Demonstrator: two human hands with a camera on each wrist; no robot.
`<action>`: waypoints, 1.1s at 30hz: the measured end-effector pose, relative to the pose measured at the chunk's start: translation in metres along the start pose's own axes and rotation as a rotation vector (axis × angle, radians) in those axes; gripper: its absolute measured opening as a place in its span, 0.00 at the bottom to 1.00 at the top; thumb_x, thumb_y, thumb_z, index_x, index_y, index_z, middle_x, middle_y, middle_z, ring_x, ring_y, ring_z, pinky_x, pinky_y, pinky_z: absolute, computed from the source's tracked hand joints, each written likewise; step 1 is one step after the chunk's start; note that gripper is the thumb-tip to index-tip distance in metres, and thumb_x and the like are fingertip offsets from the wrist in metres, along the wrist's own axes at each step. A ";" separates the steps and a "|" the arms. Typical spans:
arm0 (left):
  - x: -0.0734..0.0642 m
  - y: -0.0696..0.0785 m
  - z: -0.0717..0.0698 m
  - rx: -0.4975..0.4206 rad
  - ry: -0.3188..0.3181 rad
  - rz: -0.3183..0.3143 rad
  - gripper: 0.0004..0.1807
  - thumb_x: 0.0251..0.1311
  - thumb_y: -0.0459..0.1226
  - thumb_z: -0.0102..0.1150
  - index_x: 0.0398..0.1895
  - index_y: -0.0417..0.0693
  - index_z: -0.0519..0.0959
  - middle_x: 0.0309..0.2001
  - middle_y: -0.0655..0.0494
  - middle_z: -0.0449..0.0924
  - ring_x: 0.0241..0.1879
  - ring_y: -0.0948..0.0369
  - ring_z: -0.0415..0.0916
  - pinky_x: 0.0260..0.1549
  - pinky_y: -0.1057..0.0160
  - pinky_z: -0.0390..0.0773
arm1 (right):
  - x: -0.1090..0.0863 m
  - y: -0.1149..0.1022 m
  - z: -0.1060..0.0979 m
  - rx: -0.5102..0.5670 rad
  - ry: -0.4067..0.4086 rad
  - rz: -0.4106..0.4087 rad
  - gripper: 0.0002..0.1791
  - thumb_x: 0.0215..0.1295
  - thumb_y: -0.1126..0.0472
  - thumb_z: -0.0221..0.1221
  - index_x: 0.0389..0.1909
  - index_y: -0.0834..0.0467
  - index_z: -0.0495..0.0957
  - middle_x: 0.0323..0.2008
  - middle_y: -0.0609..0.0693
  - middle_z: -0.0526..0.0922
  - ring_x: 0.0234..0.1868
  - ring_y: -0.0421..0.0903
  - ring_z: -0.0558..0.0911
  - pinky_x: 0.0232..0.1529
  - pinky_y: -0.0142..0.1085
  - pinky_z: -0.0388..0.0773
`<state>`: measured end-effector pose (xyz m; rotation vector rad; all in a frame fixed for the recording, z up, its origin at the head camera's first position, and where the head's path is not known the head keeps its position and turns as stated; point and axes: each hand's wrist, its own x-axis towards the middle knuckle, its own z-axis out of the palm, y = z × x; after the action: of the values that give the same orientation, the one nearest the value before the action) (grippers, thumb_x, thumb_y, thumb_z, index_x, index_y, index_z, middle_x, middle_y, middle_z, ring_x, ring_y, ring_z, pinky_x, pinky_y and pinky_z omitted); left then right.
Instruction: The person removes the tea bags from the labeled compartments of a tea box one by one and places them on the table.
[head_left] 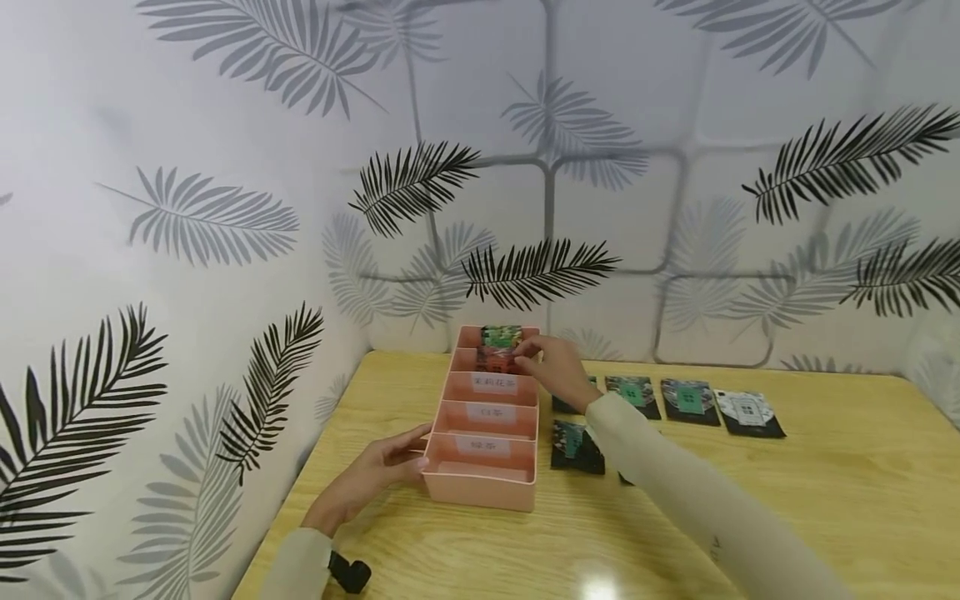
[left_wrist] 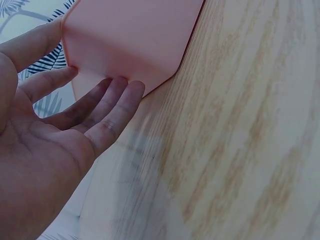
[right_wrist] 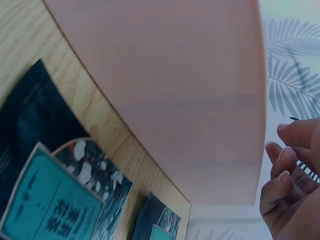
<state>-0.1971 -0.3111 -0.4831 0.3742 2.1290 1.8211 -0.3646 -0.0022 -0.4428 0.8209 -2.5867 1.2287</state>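
A long pink divided box [head_left: 480, 490] stands on the wooden table. My left hand [head_left: 390, 460] touches its front left corner; in the left wrist view the extended fingers [left_wrist: 116, 120] rest against the pink wall. My right hand [head_left: 555, 364] reaches over the right rim near the back, fingertips at a red sachet [head_left: 493, 361] in the second compartment from the back. Behind that, a green sachet [head_left: 501, 336] stands in the rearmost compartment. In the right wrist view the bent fingers [right_wrist: 284, 162] sit beside the rim, and no sachet shows between them.
Right of the box lie several dark tea sachets with teal labels, including one near the front [head_left: 576, 447] and one farther back [head_left: 636, 393]. A white-and-black sachet [head_left: 748, 411] ends the row. White labels [head_left: 487, 412] mark the box dividers. Leaf-patterned walls [head_left: 600, 208] border the table.
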 end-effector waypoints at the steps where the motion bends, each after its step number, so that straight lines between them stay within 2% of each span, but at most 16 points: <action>1: 0.000 0.000 0.000 0.001 0.002 -0.001 0.32 0.67 0.41 0.56 0.73 0.58 0.59 0.63 0.47 0.68 0.60 0.48 0.67 0.51 0.53 0.76 | 0.002 -0.001 0.002 0.001 -0.003 0.005 0.09 0.66 0.57 0.60 0.42 0.55 0.83 0.35 0.45 0.83 0.23 0.42 0.75 0.25 0.39 0.73; 6: 0.002 0.000 -0.001 -0.003 -0.015 0.013 0.32 0.67 0.41 0.55 0.74 0.56 0.58 0.63 0.46 0.68 0.60 0.48 0.68 0.52 0.50 0.75 | 0.009 0.001 0.010 -0.013 -0.002 0.019 0.07 0.66 0.59 0.60 0.41 0.54 0.83 0.36 0.44 0.83 0.34 0.41 0.80 0.37 0.40 0.79; 9: 0.003 -0.002 -0.001 -0.008 -0.016 0.009 0.32 0.67 0.41 0.55 0.73 0.56 0.58 0.63 0.46 0.68 0.60 0.49 0.68 0.52 0.50 0.75 | 0.013 0.003 0.013 -0.038 0.008 0.018 0.07 0.66 0.60 0.60 0.41 0.56 0.82 0.35 0.46 0.83 0.35 0.43 0.80 0.39 0.42 0.79; 17: 0.001 -0.002 -0.004 -0.010 -0.017 0.017 0.33 0.67 0.40 0.55 0.74 0.54 0.58 0.64 0.43 0.67 0.60 0.45 0.67 0.52 0.50 0.75 | 0.023 0.002 0.020 -0.133 -0.013 0.059 0.11 0.65 0.59 0.61 0.45 0.57 0.83 0.33 0.48 0.84 0.30 0.43 0.81 0.33 0.41 0.79; 24: 0.000 -0.002 -0.002 -0.021 -0.025 0.021 0.33 0.68 0.40 0.55 0.74 0.52 0.56 0.64 0.41 0.66 0.60 0.44 0.66 0.52 0.49 0.75 | 0.024 -0.003 0.020 -0.152 -0.055 0.084 0.04 0.64 0.61 0.61 0.33 0.56 0.84 0.27 0.46 0.82 0.26 0.42 0.79 0.31 0.40 0.78; 33: 0.001 -0.001 -0.003 -0.015 -0.011 -0.002 0.33 0.67 0.41 0.56 0.74 0.53 0.58 0.63 0.43 0.67 0.60 0.45 0.67 0.53 0.49 0.74 | 0.025 -0.002 0.022 -0.192 -0.062 0.077 0.04 0.60 0.58 0.65 0.31 0.52 0.80 0.28 0.44 0.81 0.27 0.41 0.79 0.30 0.40 0.78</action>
<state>-0.1990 -0.3138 -0.4838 0.3774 2.1064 1.8295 -0.3827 -0.0301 -0.4460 0.7386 -2.7555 0.9679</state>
